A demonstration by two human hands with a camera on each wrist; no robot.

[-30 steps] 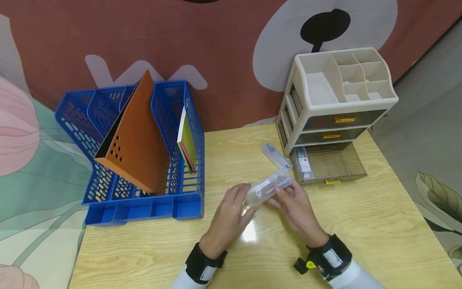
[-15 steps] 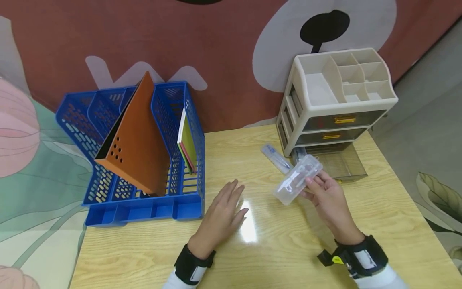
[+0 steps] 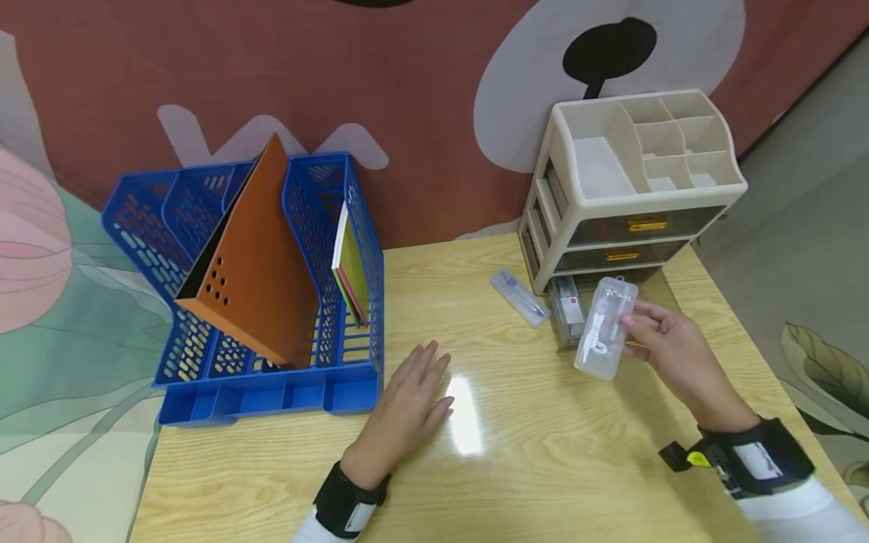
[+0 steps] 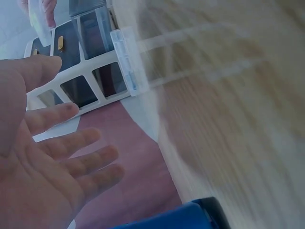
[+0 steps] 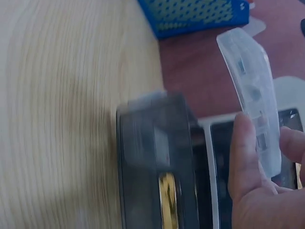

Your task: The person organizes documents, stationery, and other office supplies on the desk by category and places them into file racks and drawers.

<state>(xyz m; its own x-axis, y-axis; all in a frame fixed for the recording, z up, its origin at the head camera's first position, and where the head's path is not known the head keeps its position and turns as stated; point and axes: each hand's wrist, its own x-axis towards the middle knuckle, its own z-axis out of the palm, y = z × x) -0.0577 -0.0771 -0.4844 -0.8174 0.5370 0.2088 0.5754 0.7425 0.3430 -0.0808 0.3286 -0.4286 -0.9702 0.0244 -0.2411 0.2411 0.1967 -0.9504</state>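
Observation:
My right hand [image 3: 679, 362] pinches a clear plastic case [image 3: 606, 328] by its right edge, holding it above the pulled-out bottom drawer [image 3: 566, 332]. Small pale contents show through its walls, too blurred to name. In the right wrist view the same case [image 5: 255, 100] stands between thumb and fingers, over the smoky drawer front [image 5: 143, 167]. Nothing is in my left hand [image 3: 400, 411]; its fingers are spread near the table, and its bare palm [image 4: 38, 186] shows in the left wrist view. A slim clear packet with blue marks [image 3: 520, 298] lies on the table left of the drawer.
A cream drawer unit [image 3: 652, 200] with open top compartments stands at the back right. Boxes with a white label [image 3: 570, 309] sit in the drawer's left side. At left, a blue file rack [image 3: 271, 392] holds an orange folder [image 3: 261, 271] and thin booklets [image 3: 351, 268].
Both hands were on the case a second ago. My left hand has let go and drawn back to the left; my right hand has carried the case rightward over the drawer, turning it more upright.

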